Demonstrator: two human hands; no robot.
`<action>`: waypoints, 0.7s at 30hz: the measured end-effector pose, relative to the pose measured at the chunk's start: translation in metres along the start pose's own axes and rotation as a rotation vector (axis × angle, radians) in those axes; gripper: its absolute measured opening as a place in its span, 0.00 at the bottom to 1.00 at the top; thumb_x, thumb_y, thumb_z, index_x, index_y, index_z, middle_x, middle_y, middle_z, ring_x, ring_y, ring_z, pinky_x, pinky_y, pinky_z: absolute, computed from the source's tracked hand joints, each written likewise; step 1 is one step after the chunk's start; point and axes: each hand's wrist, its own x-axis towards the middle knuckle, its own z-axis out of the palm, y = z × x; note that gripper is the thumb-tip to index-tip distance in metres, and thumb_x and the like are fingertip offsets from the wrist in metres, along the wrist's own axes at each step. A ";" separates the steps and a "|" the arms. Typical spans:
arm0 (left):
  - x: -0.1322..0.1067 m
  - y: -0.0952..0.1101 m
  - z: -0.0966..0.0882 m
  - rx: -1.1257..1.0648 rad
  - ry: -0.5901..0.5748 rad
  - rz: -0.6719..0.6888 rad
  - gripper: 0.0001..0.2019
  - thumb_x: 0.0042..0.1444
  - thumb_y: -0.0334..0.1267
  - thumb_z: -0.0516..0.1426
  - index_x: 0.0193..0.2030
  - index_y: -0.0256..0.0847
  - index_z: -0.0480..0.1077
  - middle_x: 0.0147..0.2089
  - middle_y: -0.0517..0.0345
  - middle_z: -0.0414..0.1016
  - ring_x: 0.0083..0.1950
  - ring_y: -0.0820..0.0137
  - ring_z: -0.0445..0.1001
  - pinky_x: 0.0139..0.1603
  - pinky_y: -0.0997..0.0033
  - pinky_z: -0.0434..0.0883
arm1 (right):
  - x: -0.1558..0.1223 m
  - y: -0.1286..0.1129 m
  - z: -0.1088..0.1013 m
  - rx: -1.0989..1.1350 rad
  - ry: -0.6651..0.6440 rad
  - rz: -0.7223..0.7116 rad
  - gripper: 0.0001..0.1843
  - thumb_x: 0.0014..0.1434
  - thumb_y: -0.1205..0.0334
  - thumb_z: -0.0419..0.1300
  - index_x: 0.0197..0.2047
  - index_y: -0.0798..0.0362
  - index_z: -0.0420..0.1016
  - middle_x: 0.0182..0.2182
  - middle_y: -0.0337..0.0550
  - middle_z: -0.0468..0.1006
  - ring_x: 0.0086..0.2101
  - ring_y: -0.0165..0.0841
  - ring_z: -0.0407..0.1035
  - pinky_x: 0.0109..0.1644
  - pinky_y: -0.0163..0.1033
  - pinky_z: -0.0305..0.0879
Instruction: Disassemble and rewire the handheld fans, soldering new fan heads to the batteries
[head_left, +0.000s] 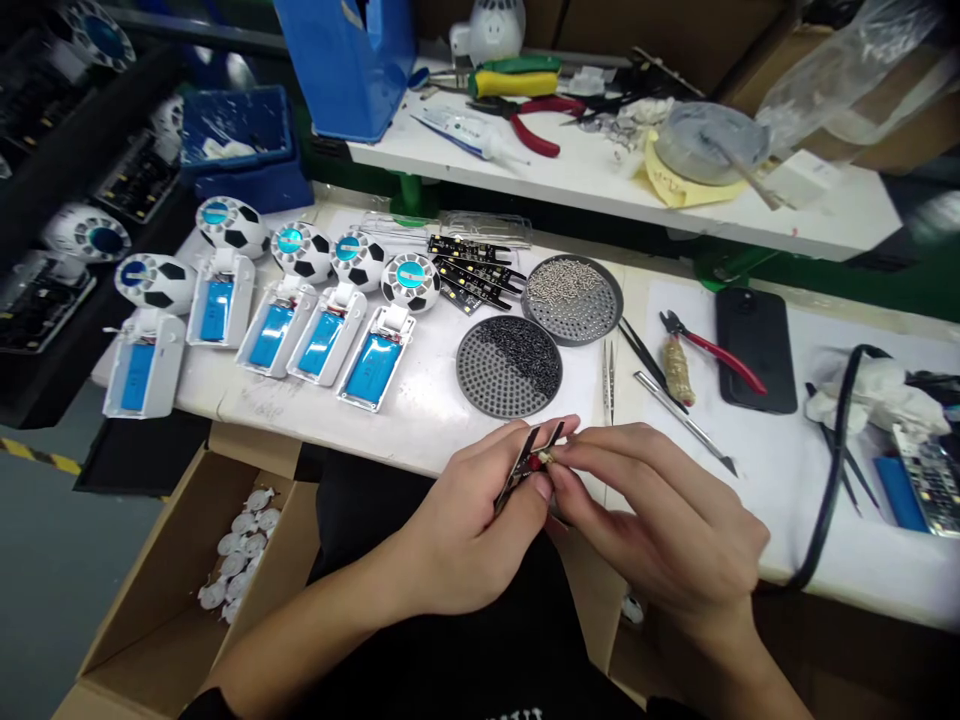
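Observation:
In front of my body, my left hand (487, 525) is closed around a small black circuit board (514, 470) with a forked end. Thumb and fingertips of my right hand (652, 510) pinch a tiny pale part, perhaps a connector, against that board; a red spot shows beside it. Fingers cover much of the board. Beyond my hands lie two round grey perforated trays, one with black screws (525, 350), the other with silver screws (566, 280). More forked circuit boards (476, 265) are stacked behind them.
Several white housings with blue batteries (375, 370) and football-patterned shells (411, 283) stand at left. Tweezers (609, 380), a craft knife (686, 420), red-handled cutters (716, 355) and a phone (756, 350) lie right. A cardboard box (172, 560) is below; a tool shelf (600, 180) runs behind.

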 end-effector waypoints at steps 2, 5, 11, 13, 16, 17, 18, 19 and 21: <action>-0.001 -0.002 0.000 -0.005 0.014 0.007 0.22 0.77 0.40 0.55 0.75 0.48 0.71 0.59 0.46 0.79 0.53 0.62 0.81 0.56 0.65 0.83 | -0.001 0.000 0.001 0.011 0.030 -0.009 0.17 0.64 0.76 0.73 0.55 0.57 0.81 0.48 0.48 0.83 0.46 0.36 0.79 0.50 0.42 0.79; -0.002 -0.001 -0.001 -0.034 -0.019 -0.059 0.23 0.78 0.40 0.53 0.77 0.48 0.69 0.56 0.46 0.78 0.42 0.67 0.80 0.47 0.67 0.84 | -0.001 -0.002 0.002 0.076 0.007 -0.010 0.18 0.66 0.79 0.70 0.57 0.58 0.80 0.51 0.49 0.83 0.49 0.36 0.78 0.55 0.43 0.79; -0.002 0.005 -0.010 0.125 -0.054 -0.002 0.23 0.76 0.34 0.53 0.74 0.45 0.72 0.58 0.44 0.77 0.53 0.59 0.80 0.50 0.66 0.83 | -0.001 -0.006 0.004 0.302 0.016 0.291 0.15 0.67 0.74 0.72 0.51 0.50 0.75 0.44 0.42 0.81 0.46 0.34 0.79 0.52 0.41 0.79; -0.003 0.005 -0.012 0.172 -0.075 0.032 0.24 0.74 0.32 0.54 0.74 0.44 0.72 0.54 0.44 0.78 0.51 0.59 0.80 0.48 0.66 0.82 | -0.002 -0.006 0.005 0.403 0.041 0.367 0.15 0.67 0.72 0.73 0.46 0.49 0.71 0.40 0.40 0.79 0.42 0.34 0.78 0.46 0.40 0.79; -0.007 0.002 -0.013 0.186 -0.066 0.069 0.24 0.72 0.34 0.57 0.72 0.40 0.74 0.49 0.45 0.78 0.44 0.62 0.80 0.45 0.66 0.80 | 0.000 -0.008 0.008 0.396 -0.003 0.307 0.11 0.68 0.72 0.71 0.44 0.50 0.74 0.39 0.41 0.78 0.41 0.32 0.77 0.43 0.37 0.76; -0.011 0.001 -0.016 0.162 -0.044 0.070 0.22 0.72 0.36 0.58 0.70 0.39 0.75 0.48 0.46 0.78 0.40 0.64 0.80 0.44 0.67 0.80 | 0.002 -0.009 0.011 0.379 -0.014 0.268 0.09 0.69 0.72 0.70 0.46 0.50 0.76 0.40 0.42 0.78 0.41 0.32 0.77 0.43 0.36 0.76; -0.015 -0.001 -0.022 0.131 -0.015 0.059 0.21 0.72 0.39 0.59 0.68 0.38 0.77 0.46 0.47 0.78 0.37 0.66 0.80 0.41 0.67 0.79 | 0.005 -0.011 0.015 0.376 -0.031 0.239 0.09 0.69 0.72 0.69 0.48 0.50 0.78 0.41 0.42 0.79 0.42 0.32 0.78 0.44 0.35 0.77; -0.020 -0.002 -0.030 0.103 0.035 0.051 0.20 0.72 0.43 0.60 0.66 0.37 0.78 0.43 0.49 0.79 0.35 0.67 0.80 0.39 0.68 0.78 | 0.008 -0.012 0.020 0.381 -0.049 0.213 0.09 0.70 0.71 0.68 0.51 0.50 0.79 0.43 0.43 0.80 0.44 0.33 0.78 0.45 0.35 0.77; -0.036 -0.002 -0.058 0.139 0.196 0.051 0.20 0.75 0.47 0.58 0.63 0.35 0.80 0.37 0.52 0.80 0.33 0.68 0.80 0.39 0.69 0.78 | 0.015 -0.016 0.034 0.406 -0.050 0.165 0.09 0.72 0.68 0.66 0.53 0.50 0.80 0.45 0.44 0.82 0.45 0.35 0.79 0.46 0.37 0.78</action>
